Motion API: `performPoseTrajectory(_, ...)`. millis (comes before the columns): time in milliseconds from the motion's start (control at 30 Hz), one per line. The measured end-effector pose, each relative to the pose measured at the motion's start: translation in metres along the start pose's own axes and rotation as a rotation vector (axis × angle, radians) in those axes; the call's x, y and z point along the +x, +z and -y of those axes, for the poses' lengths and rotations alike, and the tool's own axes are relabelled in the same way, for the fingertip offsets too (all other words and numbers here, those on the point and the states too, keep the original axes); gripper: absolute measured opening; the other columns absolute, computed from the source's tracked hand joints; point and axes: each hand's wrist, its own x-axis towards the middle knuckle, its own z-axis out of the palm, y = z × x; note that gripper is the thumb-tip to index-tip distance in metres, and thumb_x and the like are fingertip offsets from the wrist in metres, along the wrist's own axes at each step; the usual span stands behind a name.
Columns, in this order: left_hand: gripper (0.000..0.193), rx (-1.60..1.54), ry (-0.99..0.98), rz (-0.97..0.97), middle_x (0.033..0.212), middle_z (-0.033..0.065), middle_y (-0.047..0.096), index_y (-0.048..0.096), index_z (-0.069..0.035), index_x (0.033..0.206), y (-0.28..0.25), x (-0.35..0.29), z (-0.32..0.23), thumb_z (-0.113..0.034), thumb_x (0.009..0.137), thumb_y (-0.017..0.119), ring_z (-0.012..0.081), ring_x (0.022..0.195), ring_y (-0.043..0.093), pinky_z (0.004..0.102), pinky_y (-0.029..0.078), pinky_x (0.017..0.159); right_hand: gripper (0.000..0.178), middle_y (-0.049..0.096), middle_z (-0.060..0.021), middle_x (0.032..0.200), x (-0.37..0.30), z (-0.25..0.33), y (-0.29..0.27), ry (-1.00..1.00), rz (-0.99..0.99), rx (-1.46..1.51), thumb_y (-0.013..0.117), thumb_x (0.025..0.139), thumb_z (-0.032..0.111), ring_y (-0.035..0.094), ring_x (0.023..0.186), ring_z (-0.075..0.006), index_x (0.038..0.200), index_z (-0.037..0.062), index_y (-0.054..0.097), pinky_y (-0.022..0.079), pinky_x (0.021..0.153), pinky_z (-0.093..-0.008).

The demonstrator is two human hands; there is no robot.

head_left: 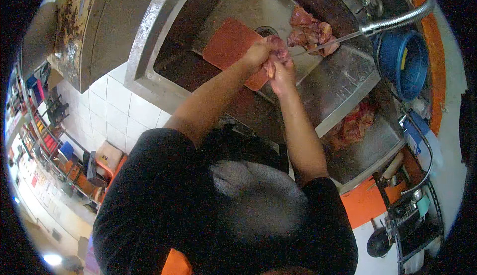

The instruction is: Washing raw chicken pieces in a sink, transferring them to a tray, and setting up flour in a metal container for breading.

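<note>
Both my hands hold a piece of raw meat (277, 46) over a metal sink basin (233, 1). My left hand (257, 55) grips it from the left, while my right hand (283, 76) closes on its lower right side. Thin and straight, a stream of water (343, 38) runs from the spray hose (397, 21) to the meat. A reddish rectangular board or tray (223, 41) lies below my left hand, partly covered by it. Beside the right wall of the basin sits a heap of raw meat pieces (310, 33).
More raw meat (354, 126) lies in a second basin (380, 143) on the right, past a metal divider (348, 99). A blue plastic tub (410, 69) stands beyond it. At lower right is a dark rack (397, 225) with utensils. A rusty metal cabinet (74, 32) stands left.
</note>
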Motion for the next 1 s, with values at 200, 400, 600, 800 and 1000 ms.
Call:
performPoseTrajectory(200, 0.027, -0.319, -0.110, -0.145, 0.090, 0.0070, 0.061, 0.057, -0.006, 0.101, 0.034, -0.011, -0.018, -0.029, 0.092, 0.045, 0.0189, 0.071, 0.058, 0.0323, 0.050, 0.063, 0.024, 0.057, -0.0021, 0.073, 0.023, -0.007, -0.028, -0.127, -0.252, -0.363, 0.053, 0.090, 0.031, 0.053, 0.059, -0.0105, 0.090, 0.0070, 0.053, 0.041, 0.047, -0.0251)
performPoseTrajectory(400, 0.020, -0.181, -0.132, 0.101, 0.077, 0.0063, 0.057, 0.052, 0.000, 0.099, 0.025, -0.022, -0.008, -0.018, 0.089, 0.050, 0.0146, 0.061, 0.055, 0.0288, 0.046, 0.050, 0.037, 0.060, -0.0042, 0.081, 0.009, 0.022, -0.001, -0.029, -0.391, -0.332, 0.045, 0.091, 0.039, 0.057, 0.071, -0.0163, 0.094, 0.0044, 0.057, 0.047, 0.064, -0.0307)
performPoseTrajectory(600, 0.035, 0.516, 0.128, -0.184, 0.082, 0.0116, 0.062, 0.048, 0.000, 0.115, 0.057, -0.031, 0.006, -0.025, 0.090, 0.045, 0.0233, 0.070, 0.061, 0.0313, 0.051, 0.070, 0.037, 0.058, -0.0079, 0.099, 0.034, -0.001, -0.027, 0.043, -0.225, 0.133, 0.047, 0.090, 0.034, 0.056, 0.087, -0.0200, 0.107, 0.0016, 0.053, 0.047, 0.078, -0.0335)
performPoseTrajectory(800, 0.032, 0.892, 0.589, -0.440, 0.089, 0.0208, 0.060, 0.058, -0.005, 0.098, 0.018, 0.018, 0.013, -0.032, 0.091, 0.041, 0.0365, 0.081, 0.059, 0.0398, 0.046, 0.068, 0.062, 0.030, -0.0142, 0.139, 0.017, 0.002, 0.008, -0.370, -0.064, -0.762, 0.043, 0.089, 0.044, 0.026, 0.129, -0.0302, 0.134, 0.0027, 0.032, 0.019, 0.106, -0.0417)
performPoseTrajectory(1000, 0.050, 1.029, 0.280, -0.238, 0.127, 0.0205, 0.042, 0.040, -0.003, 0.122, 0.019, 0.000, 0.029, -0.038, 0.086, 0.044, 0.0388, 0.118, 0.038, 0.0479, 0.034, 0.092, 0.061, 0.040, -0.0029, 0.133, -0.010, 0.039, 0.026, -0.119, 0.053, -0.368, 0.050, 0.088, 0.047, 0.037, 0.121, -0.0162, 0.131, 0.0049, 0.041, 0.028, 0.102, -0.0319)
